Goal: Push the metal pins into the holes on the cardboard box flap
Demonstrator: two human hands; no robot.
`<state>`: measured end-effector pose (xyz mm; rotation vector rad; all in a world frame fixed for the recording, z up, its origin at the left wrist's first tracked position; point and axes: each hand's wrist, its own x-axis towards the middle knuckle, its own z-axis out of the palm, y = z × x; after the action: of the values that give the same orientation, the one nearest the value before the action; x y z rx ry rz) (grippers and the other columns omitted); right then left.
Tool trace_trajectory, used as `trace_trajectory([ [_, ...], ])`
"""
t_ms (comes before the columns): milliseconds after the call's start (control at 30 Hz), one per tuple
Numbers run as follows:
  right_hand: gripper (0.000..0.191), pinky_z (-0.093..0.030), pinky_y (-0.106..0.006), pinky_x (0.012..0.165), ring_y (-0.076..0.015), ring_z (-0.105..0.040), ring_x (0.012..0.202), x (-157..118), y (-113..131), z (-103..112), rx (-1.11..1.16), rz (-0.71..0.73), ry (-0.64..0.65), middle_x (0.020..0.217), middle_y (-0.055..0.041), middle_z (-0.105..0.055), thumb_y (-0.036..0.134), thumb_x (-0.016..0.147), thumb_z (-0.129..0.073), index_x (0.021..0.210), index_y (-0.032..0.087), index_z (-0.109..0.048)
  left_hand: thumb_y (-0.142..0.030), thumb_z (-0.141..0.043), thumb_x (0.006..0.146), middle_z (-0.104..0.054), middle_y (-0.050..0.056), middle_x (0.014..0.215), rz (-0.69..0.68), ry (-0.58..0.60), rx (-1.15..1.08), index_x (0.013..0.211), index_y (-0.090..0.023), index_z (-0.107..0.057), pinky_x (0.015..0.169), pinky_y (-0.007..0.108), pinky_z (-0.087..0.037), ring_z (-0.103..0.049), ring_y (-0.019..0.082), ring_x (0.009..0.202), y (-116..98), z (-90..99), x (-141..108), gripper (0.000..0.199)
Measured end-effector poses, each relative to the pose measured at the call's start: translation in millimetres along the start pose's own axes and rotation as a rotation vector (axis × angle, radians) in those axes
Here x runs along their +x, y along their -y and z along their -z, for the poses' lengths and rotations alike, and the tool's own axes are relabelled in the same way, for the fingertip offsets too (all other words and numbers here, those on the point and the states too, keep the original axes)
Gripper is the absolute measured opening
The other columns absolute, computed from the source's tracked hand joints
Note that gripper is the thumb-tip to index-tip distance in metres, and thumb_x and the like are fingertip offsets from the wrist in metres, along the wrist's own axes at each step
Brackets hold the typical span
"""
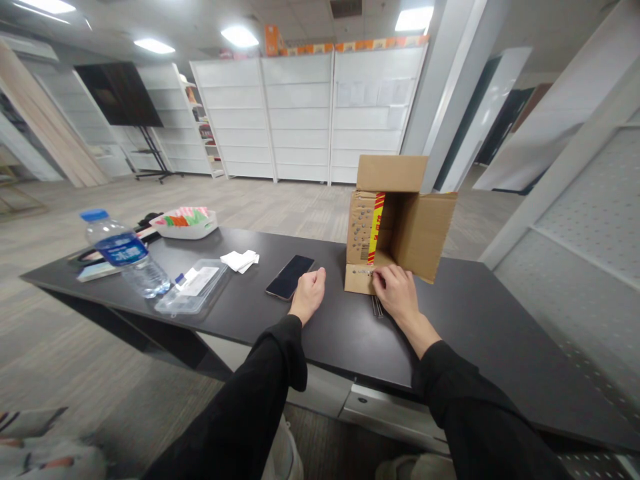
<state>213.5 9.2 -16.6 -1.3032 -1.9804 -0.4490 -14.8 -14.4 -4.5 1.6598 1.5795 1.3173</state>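
A cardboard box (361, 230) lies on its side on the dark table, its opening facing me and its flaps spread. Its lower flap (356, 283) hangs in front and bears a row of small greyish spots. My right hand (397, 290) is at that flap, fingertips pinched together against it; what they hold, if anything, is too small to make out. Thin metal rods (377, 307) lie just below the flap. My left hand (309, 293) is closed in a fist over the table, beside a dark phone (290, 277); its contents, if any, are hidden.
To the left are crumpled white paper (241, 261), a clear plastic case (195, 290), a water bottle (125, 253) with a blue cap and a white tray (187, 230) with colourful items. A grey partition (580, 220) stands to the right of the table.
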Motion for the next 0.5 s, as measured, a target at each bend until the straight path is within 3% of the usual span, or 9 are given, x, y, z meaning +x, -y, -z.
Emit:
trace_trajectory([
  [500, 0.016, -0.034, -0.033, 0.075, -0.0223, -0.059, 0.087, -2, -1, 15, 0.072, -0.114, -0.043, 0.088, -0.0062, -0.068, 0.026, 0.092, -0.049, 0.088, 0.02, -0.064, -0.051, -0.033, 0.092, -0.02, -0.005, 0.057, 0.007, 0.007, 0.009, 0.059, -0.021, -0.019, 0.055, 0.028, -0.016, -0.021, 0.009, 0.055, 0, -0.5, 0, 0.046],
])
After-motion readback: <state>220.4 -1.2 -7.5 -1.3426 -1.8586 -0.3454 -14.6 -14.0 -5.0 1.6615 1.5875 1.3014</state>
